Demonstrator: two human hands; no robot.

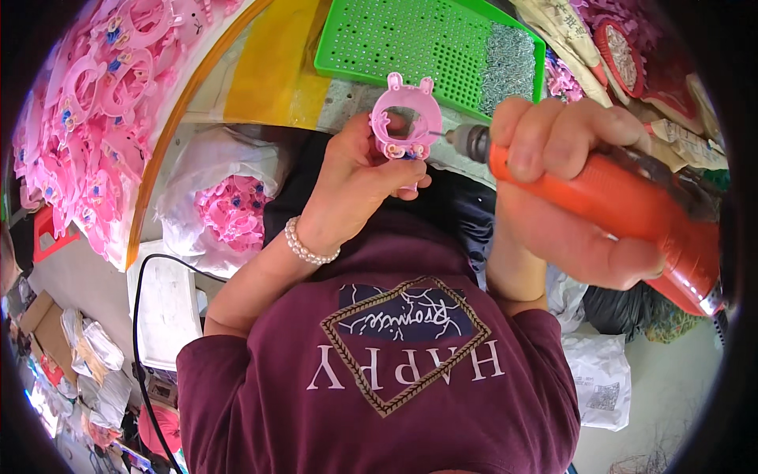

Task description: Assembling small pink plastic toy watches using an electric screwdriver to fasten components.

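Observation:
My left hand (pixel 367 162) grips a pink ring-shaped plastic part (pixel 426 103) with two small tabs on top and a bit of blue at its lower side. My right hand (pixel 568 174) is wrapped round an orange-red power screwdriver (pixel 616 205). Its dark chuck (pixel 474 143) points left, and the thin bit reaches the right side of the pink part; whether a screw sits on the tip is too small to tell. Just beyond the hands, a green perforated tray (pixel 395 47) holds a heap of small silver screws (pixel 508 67) at its right end.
Many similar pink parts (pixel 118 87) are piled at the far left behind a curved yellow-brown edge (pixel 170 110). A white plastic bag (pixel 178 186) holds more of them. A black cable (pixel 139 316) hangs at left. Red-rimmed basket (pixel 620 55) and sacks crowd the far right.

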